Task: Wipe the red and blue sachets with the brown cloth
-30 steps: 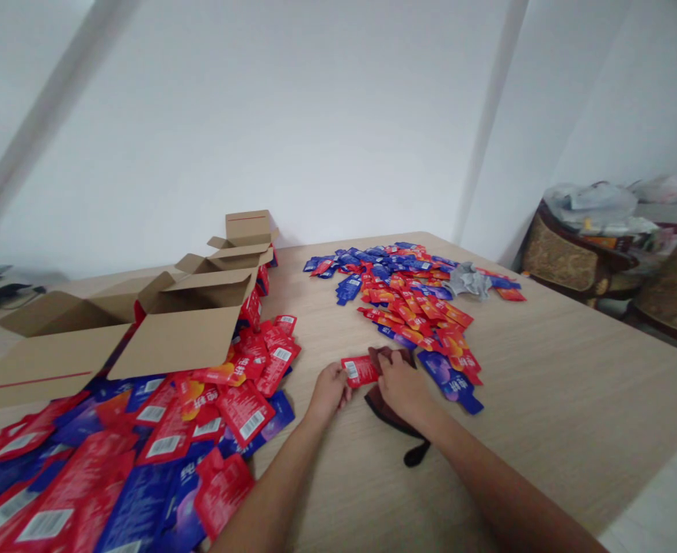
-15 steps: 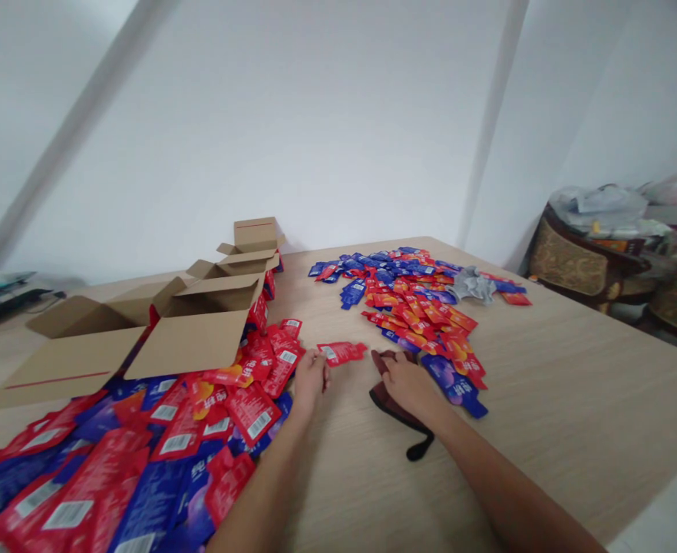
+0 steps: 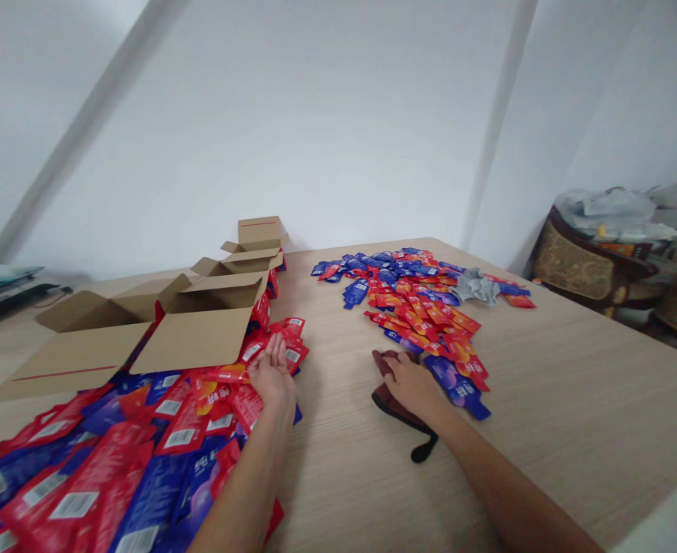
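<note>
My left hand lies with its fingers stretched out on the red packets at the near edge of the left pile, just in front of the open cardboard box. It holds nothing that I can see. My right hand rests on a dark brown cloth on the wooden table, fingers curled over the cloth's far end. A black strap end of the cloth sticks out toward me. Just right of this hand lies a blue packet at the near tip of the right pile.
Two more open cardboard boxes stand behind the first, with red packets beside them. A crumpled grey cloth lies in the right pile. Patterned chairs loaded with bags stand beyond the table's right edge. A white wall is behind.
My left hand carried a red packet from beside the brown cloth leftward to the left pile and now lies open there. My right hand has stayed on the cloth.
</note>
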`<state>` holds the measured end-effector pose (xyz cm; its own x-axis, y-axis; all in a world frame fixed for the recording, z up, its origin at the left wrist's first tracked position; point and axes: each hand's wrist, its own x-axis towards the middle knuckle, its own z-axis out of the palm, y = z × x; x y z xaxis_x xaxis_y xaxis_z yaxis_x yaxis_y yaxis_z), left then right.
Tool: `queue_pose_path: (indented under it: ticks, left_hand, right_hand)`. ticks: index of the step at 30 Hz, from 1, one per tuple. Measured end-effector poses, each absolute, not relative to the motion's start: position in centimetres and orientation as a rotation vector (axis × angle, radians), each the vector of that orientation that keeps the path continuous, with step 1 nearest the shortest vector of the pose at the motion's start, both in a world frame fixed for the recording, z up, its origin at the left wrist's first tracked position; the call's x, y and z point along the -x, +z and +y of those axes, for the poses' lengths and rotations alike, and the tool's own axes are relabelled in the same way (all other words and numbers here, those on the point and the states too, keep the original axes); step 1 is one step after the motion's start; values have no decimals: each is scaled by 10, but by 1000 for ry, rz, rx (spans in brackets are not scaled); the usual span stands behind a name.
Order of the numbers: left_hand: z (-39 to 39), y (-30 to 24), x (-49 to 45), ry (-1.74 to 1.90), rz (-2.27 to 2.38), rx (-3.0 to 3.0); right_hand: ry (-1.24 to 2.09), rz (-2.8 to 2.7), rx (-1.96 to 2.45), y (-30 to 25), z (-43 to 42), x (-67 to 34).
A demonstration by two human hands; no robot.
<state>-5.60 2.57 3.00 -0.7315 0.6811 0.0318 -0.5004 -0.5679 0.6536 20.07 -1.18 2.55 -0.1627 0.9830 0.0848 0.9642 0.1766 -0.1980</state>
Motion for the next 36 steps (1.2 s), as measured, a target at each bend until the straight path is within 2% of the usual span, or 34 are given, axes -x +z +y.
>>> queue_pose_path:
  ticks: [3, 10, 16, 20, 23, 26, 31, 36]
  left_hand:
    - [23, 39, 58, 2205, 778, -286]
    - [34, 35, -3, 1640, 831, -615]
    - [102, 21, -68, 1230, 1269, -1422]
    - [139, 13, -95, 1142, 1311, -1827]
    - [149, 7, -106, 895, 1394, -2166]
    - [143, 3, -109, 701, 1507, -2397]
    - [104, 3, -90, 575, 1696, -2645]
    - [50, 3, -49, 634, 1779, -2629]
  right_hand:
    - [172, -2255, 1908, 27, -12, -200]
    - [117, -2253, 1923, 28, -11, -197]
    - [112, -2222, 1901, 24, -9, -198]
    - [131, -2189, 1888, 24, -7, -197]
    - [153, -2175, 1892, 25, -7, -196]
    - [162, -2160, 1881, 26, -7, -198]
    - [200, -2091, 1941, 24, -3, -210]
    - [196, -2000, 2061, 18, 5, -219]
